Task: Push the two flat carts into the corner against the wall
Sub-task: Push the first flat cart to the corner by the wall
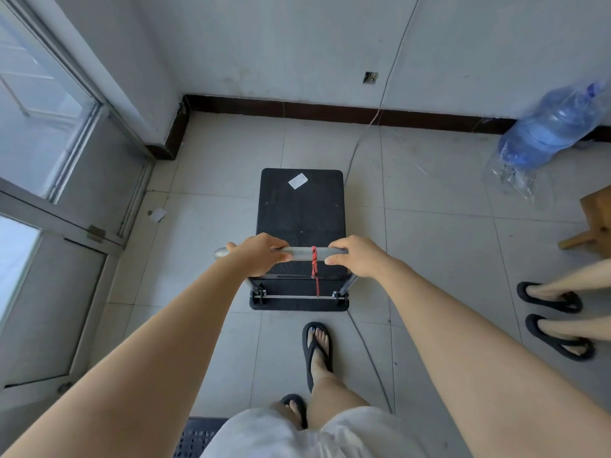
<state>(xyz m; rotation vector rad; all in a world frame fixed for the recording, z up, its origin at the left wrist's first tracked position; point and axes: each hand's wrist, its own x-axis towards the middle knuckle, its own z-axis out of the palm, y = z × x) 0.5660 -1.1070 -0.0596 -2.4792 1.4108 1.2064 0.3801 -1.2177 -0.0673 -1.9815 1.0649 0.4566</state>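
A black flat cart (301,206) stands on the tiled floor in front of me, its far end pointing at the wall. A white label sits near its far edge. Its silver handle bar (302,253) carries a red strap. My left hand (259,254) grips the bar's left part and my right hand (355,256) grips its right end. The corner (183,109) of wall and dark baseboard lies ahead to the left, with bare floor between it and the cart. A dark ridged surface (198,436) shows at the bottom edge behind me; I cannot tell if it is the second cart.
A glass door with metal frame (59,206) runs along the left. A blue water bottle in plastic wrap (549,127) leans at the right wall. A thin cable (367,342) trails across the floor. Another person's sandalled feet (555,317) and a wooden stool (595,223) are at right.
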